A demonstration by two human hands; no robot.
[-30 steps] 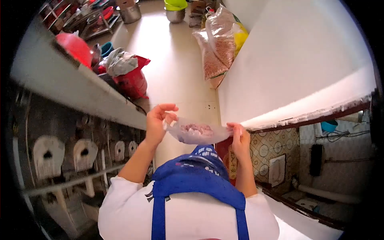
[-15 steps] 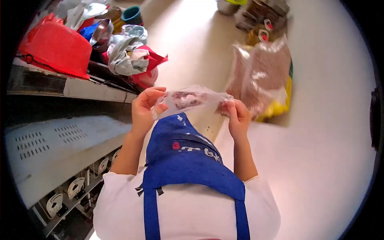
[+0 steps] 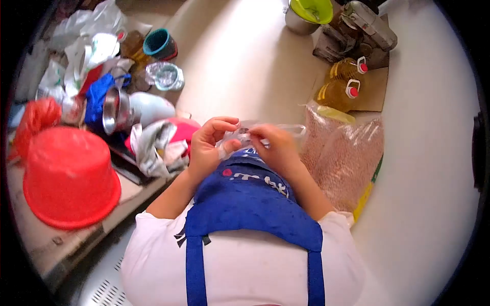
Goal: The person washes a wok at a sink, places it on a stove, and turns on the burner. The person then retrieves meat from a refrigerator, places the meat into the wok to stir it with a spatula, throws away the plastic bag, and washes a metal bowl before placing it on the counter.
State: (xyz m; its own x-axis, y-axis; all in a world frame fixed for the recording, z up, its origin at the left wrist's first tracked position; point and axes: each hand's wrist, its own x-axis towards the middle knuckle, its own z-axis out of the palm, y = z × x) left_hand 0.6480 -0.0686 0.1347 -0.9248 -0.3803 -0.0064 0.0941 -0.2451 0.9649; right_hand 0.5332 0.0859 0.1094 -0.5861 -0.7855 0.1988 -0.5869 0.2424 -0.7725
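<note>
The right hand [image 3: 274, 145] has come across from the bag's right end to just beside the fingertips of the left hand [image 3: 206, 145], so the two nearly meet over the clear bag [image 3: 244, 137]. The left holds one end, thumb and forefinger parted; the right pinches the plastic with fingers drawn together. In front of the apron [image 3: 245, 194], the bag's long axis runs sideways, its loose end reaching past the right hand.
</note>
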